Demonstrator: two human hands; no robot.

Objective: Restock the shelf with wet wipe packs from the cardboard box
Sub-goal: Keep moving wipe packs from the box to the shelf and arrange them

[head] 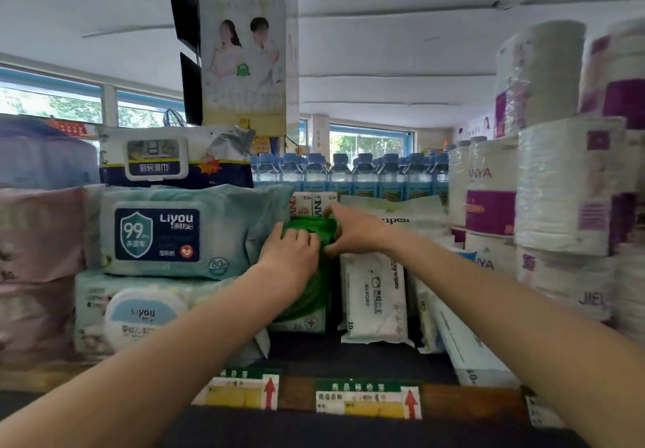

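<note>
At the shelf's left end, pinkish soft packs (38, 238) are stacked two high, blurred. Just right of them a pale-blue Liyou wet wipe pack (181, 233) marked 99 and 80 lies on a second Liyou pack (139, 311) with a round white lid, and a navy-and-white wipe pack (174, 159) with a flip lid sits on top of the stack. Near the middle of the shelf, a green wet wipe pack (314, 273) stands upright among others, touching the blue stack on its left. The left hand (289, 255) lies over its upper front, fingers (300, 238) together and curled on the pack; the right hand (352, 231) pinches its top right corner, thumb below and fingers above, closed on the wrapper. Behind it shows a red-and-white pack (310, 203), beside it a white upright wipe pack (375, 297), and further right more white packs (467, 350) lean toward the front edge. Behind, a row of blue-capped water bottles (349, 175) runs across. The shelf's right end holds stacked toilet roll bundles (565, 182) wrapped in plastic with purple labels. Along the shelf front edge (464, 398) are two price tags (366, 400) with red arrows.
</note>
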